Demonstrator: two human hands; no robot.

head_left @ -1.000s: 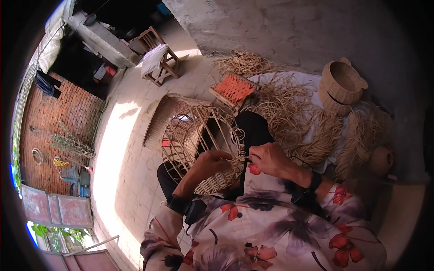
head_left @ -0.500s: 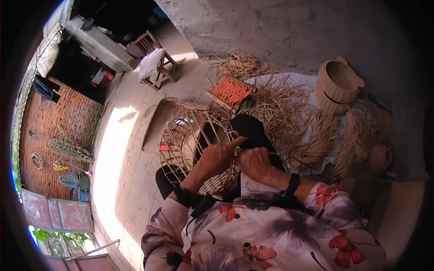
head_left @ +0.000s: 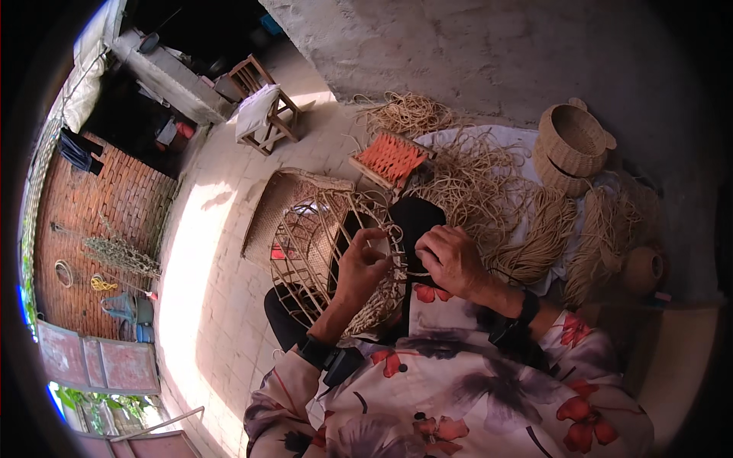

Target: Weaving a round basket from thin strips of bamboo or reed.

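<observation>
An openwork basket frame (head_left: 294, 301) of thin bare rods rests in my lap, with pale cord woven along its near right edge (head_left: 374, 314). My left hand (head_left: 362, 267) is at that edge, thumb and forefinger curved apart beside a small cord loop (head_left: 395, 233). Just right of the edge, my right hand (head_left: 452, 261) is closed, fingertips pinched together. A pale strand of cord (head_left: 417, 274) runs from the basket to this hand; the pinch itself is partly hidden by the fingers.
Loose tan cord (head_left: 477, 183) lies heaped on a white sheet (head_left: 511, 137) at the right, near a round woven basket (head_left: 576, 145). Ahead are a low stool with orange webbing (head_left: 389, 158) and a flat woven tray (head_left: 263, 217). A wooden chair (head_left: 263, 114) stands farther off.
My hands, together at the basket's edge before, have come apart. The right hand has moved right with the cord; the left has opened its fingers, no longer pointing across.
</observation>
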